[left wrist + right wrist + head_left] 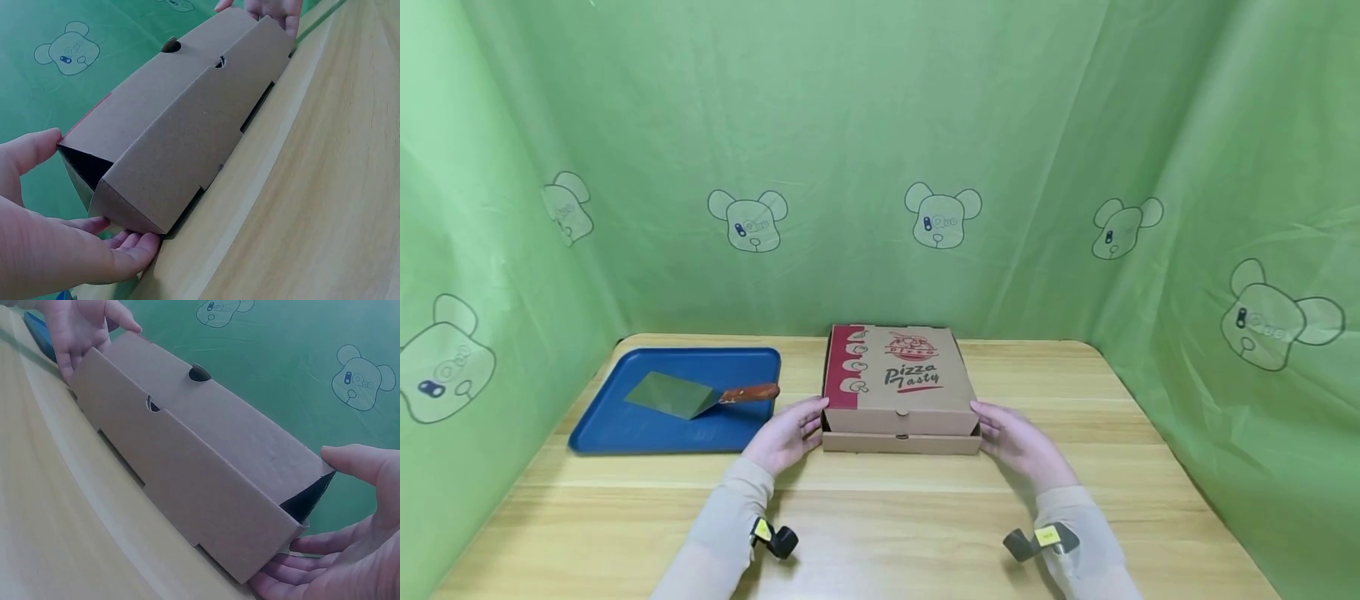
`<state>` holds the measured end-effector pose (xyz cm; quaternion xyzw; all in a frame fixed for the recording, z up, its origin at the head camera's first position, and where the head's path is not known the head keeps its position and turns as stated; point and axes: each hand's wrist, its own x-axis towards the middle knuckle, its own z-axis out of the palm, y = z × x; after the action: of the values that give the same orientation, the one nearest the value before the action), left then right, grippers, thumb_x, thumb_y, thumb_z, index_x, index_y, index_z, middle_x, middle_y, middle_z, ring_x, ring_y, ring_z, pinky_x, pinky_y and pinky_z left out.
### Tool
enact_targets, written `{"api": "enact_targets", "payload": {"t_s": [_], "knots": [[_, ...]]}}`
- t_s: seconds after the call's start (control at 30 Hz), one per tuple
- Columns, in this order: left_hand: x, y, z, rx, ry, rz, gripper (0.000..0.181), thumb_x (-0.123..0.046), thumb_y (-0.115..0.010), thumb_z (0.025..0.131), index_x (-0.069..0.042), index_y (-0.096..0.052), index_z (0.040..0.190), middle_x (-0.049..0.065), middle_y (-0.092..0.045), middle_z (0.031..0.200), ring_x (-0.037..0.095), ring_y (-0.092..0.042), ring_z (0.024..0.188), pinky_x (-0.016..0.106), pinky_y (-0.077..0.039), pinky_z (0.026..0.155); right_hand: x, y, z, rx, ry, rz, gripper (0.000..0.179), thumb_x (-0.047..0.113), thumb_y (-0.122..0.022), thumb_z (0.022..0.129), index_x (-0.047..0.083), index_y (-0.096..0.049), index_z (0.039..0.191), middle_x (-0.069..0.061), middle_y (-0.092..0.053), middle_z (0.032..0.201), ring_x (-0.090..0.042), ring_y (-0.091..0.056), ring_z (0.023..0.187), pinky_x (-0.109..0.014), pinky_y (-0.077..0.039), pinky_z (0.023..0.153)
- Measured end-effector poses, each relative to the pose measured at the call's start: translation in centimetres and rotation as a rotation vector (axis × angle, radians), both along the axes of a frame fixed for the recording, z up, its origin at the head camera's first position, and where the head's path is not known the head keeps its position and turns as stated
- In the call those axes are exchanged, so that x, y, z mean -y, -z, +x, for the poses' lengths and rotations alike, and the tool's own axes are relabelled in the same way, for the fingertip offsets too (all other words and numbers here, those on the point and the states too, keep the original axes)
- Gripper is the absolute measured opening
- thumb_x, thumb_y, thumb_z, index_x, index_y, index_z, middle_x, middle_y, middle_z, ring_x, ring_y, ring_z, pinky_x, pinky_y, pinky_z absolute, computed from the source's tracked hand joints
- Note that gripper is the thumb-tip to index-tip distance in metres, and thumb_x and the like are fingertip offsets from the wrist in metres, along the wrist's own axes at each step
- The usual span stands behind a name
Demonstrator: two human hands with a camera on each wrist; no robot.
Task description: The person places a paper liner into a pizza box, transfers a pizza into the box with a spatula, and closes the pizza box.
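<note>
A brown cardboard pizza box (925, 421) with a red printed strip lies at the middle of the wooden table. Its lid is down but not fully seated; dark gaps show at the front corners in both wrist views. At the left front corner, my left hand (786, 437) holds the box, thumb at the lid's edge and fingers low against the base (156, 181). Mirroring it, my right hand (1018, 446) grips the right front corner, with its thumb (356, 461) on the lid's corner and the other fingers by the base's lower side.
Left of the box is a blue tray (617, 437). On it rests a pizza server with a broad metal blade (672, 394) and a wooden handle (750, 393) pointing right. Green curtains (850, 125) with bear-head prints enclose the table (880, 517) at the back and sides.
</note>
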<state>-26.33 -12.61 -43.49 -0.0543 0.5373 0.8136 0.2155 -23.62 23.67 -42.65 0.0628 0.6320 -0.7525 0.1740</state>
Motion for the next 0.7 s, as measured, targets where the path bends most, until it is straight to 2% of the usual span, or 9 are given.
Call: {"api": "enact_targets", "payload": {"t_s": [0.23,0.33,0.5,0.57,0.7], "knots": [[0.05,0.15,-0.01,0.012,-0.010,-0.011,0.061,-0.022,-0.058,0.097,-0.001,-0.031,0.147,0.015,-0.037,0.143,0.026,-0.037,0.126,0.045,-0.030,0.116,0.06,0.16,0.01,-0.002,0.000,0.010,0.019,0.027,-0.056,0.099,0.014,-0.054,0.113,0.010,-0.064,0.105,-0.008,-0.057,0.104,-0.023,-0.049,0.094],[0.07,0.30,-0.04,0.010,-0.013,-0.021,0.062,-0.024,-0.059,0.096,-0.001,-0.032,0.147,0.016,-0.038,0.143,0.026,-0.039,0.126,0.045,-0.032,0.114,0.16,0.20,0.07,-0.010,-0.003,0.033,0.027,0.026,-0.055,0.099,0.010,-0.051,0.121,0.009,-0.063,0.106,-0.008,-0.057,0.105,-0.025,-0.048,0.097],[0.12,0.39,-0.01,0.009,-0.008,-0.026,0.065,-0.022,-0.059,0.096,-0.001,-0.028,0.150,0.018,-0.036,0.147,0.029,-0.036,0.132,0.047,-0.030,0.117,0.21,0.19,0.17,-0.027,-0.028,0.065,0.058,0.024,-0.052,0.100,-0.004,-0.028,0.145,0.010,-0.062,0.109,-0.007,-0.055,0.108,-0.036,-0.038,0.112],[0.14,0.35,0.01,0.010,-0.009,-0.030,0.065,-0.020,-0.059,0.096,-0.002,-0.028,0.150,0.018,-0.037,0.148,0.029,-0.035,0.134,0.047,-0.029,0.118,0.22,0.16,0.17,-0.035,-0.042,0.064,0.066,0.023,-0.051,0.100,-0.007,-0.018,0.149,0.010,-0.062,0.109,-0.006,-0.055,0.107,-0.039,-0.034,0.116],[0.15,0.27,0.01,-0.006,-0.007,-0.042,0.062,-0.016,-0.057,0.097,-0.001,-0.029,0.150,0.018,-0.040,0.148,0.029,-0.037,0.134,0.048,-0.030,0.117,0.27,0.16,0.08,-0.036,-0.036,0.046,0.073,0.020,-0.054,0.099,-0.007,-0.011,0.151,0.008,-0.061,0.111,-0.006,-0.056,0.106,-0.044,-0.029,0.119]]}}
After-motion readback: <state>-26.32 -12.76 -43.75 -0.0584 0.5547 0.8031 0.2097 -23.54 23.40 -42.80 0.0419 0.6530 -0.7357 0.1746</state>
